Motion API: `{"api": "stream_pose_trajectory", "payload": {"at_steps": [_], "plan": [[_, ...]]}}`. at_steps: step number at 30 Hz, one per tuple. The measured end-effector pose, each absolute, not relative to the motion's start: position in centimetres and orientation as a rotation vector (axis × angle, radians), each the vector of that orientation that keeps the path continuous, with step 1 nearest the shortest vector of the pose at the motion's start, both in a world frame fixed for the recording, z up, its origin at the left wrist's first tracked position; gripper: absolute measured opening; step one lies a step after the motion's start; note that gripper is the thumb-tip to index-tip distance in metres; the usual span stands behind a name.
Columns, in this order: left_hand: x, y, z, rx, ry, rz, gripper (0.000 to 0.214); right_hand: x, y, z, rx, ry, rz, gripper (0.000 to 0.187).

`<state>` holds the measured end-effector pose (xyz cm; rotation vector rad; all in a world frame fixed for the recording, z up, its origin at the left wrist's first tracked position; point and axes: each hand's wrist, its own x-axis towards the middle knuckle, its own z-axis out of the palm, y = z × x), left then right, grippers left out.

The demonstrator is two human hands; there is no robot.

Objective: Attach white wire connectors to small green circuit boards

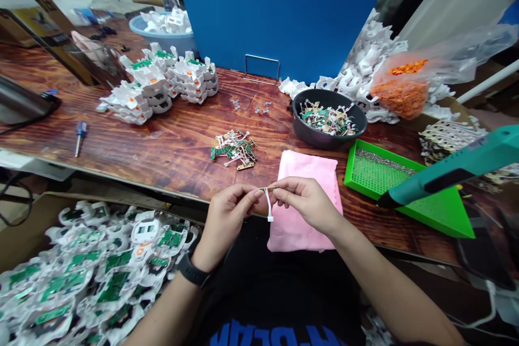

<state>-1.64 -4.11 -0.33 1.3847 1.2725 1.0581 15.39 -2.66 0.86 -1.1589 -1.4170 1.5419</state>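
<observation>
Between my two hands, over the table's front edge, is a small circuit board (268,188) with a white cable and plug (270,211) hanging down from it. My left hand (233,208) pinches its left end, and my right hand (308,203) pinches the right end. Under my right hand lies a folded pink cloth (306,167). Just beyond my hands a small heap of similar wired boards (235,148) rests on the wooden table (178,140). A black bowl (328,138) behind the cloth holds many more of them.
At right stand a green tray (438,216) with small metal parts and a teal electric screwdriver (454,165). Stacked white shells (154,86) and a screwdriver (80,138) are at left. A box of shells (97,265) sits lower left. A blue panel (284,11) rises behind.
</observation>
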Motion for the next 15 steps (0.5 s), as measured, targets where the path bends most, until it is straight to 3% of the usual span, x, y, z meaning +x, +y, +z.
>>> {"api": "stream_pose_trajectory", "payload": {"at_steps": [4, 10, 15], "plan": [[-2.1, -3.3, -1.0, 1.510, 1.321, 1.069, 0.027, 16.2, -1.5, 1.4, -1.206, -1.534, 1.261, 0.017], [-3.8, -0.1, -2.6, 2.132, 1.775, 0.998, 0.027, 21.7, 4.4, 2.9, -1.576, -1.572, -0.072, 0.029], [-4.5, 1.5, -3.3, 2.315, 1.854, 0.808, 0.014, 23.4, 6.5, 2.3, -1.831, -1.586, -0.374, 0.035]]}}
